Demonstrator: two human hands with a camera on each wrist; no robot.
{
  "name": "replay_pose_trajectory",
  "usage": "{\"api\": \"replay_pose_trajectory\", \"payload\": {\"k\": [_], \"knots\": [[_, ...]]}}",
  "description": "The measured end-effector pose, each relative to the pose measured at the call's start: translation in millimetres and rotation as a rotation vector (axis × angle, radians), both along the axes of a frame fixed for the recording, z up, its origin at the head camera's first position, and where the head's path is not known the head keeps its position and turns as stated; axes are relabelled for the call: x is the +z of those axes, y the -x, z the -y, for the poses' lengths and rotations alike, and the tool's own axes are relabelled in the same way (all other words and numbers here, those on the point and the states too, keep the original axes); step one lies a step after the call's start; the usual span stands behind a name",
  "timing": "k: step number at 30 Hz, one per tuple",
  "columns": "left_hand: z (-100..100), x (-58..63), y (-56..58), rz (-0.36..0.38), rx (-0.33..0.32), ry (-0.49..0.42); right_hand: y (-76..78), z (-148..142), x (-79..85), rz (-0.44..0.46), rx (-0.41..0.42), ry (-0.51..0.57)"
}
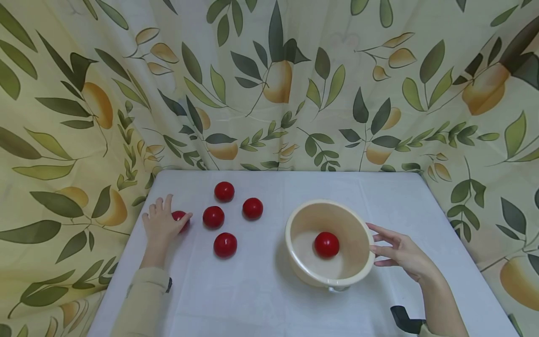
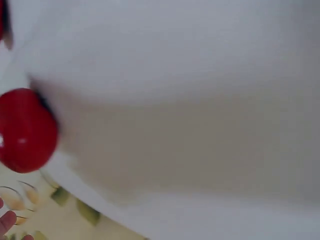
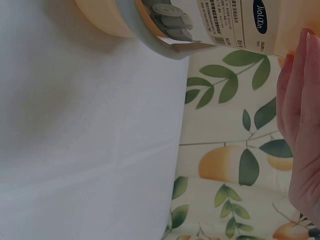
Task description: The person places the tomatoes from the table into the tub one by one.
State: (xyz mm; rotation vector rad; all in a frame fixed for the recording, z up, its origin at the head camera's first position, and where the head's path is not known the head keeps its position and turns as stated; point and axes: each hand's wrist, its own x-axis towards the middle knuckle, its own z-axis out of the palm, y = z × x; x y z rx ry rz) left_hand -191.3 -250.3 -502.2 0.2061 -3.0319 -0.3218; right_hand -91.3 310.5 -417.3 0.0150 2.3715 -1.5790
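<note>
Red ball (image 1: pixel 180 216) lay beside the left hand (image 1: pixel 162 224), its fingers unclasped, perhaps spread to span it, in head view; the right hand (image 1: pixel 397 255) touched the cream bucket (image 1: pixel 301 227), probably steadying it. Left wrist showed fingertips (image 2: pixel 7 221) apart from a ball (image 2: pixel 25 132); right wrist, straight fingers (image 3: pixel 297 107) against the bucket.

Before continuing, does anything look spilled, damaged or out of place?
Nothing stands out. One glossy red ball sits inside the round cream bucket; five others lie on the white tablecloth, one half-hidden by the left hand. No spill or damage shows.
</note>
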Motion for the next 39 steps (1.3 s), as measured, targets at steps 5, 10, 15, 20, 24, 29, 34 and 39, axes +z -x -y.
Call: {"api": "replay_pose_trajectory", "payload": {"k": [5, 10, 15, 20, 24, 29, 34, 39], "knots": [[11, -14.4, -11.2, 0.072, 0.052, -0.076, -0.2, 0, 0.5, 0.003, -0.003, -0.002], [14, -23.6, -17.4, 0.109, 0.081, -0.127, -0.2, 0, 0.3, 0.008, -0.005, -0.004], [16, -29.8, -18.3, 0.106, 0.075, -0.141, -0.4, -1, -0.4, 0.011, -0.006, -0.005], [16, -36.9, -19.9, 0.126, 0.062, -0.151, -0.4, -1, -1.7, 0.008, -0.007, -0.006], [16, -43.4, -22.2, 0.145, 0.06, -0.159, -0.4, -1, -2.6, 0.006, -0.008, -0.001], [15, -46.5, -22.2, 0.117, 0.066, -0.157, -0.7, -2, -2.7, 0.005, -0.01, -0.008], [10, -47.1, -19.2, 0.08, 0.085, -0.162, -0.5, -2, -1.9, 0.007, -0.011, -0.011], [6, -49.2, -14.3, 0.036, 0.099, -0.175, -0.4, -1, -1.6, 0.006, -0.007, -0.005]]}}
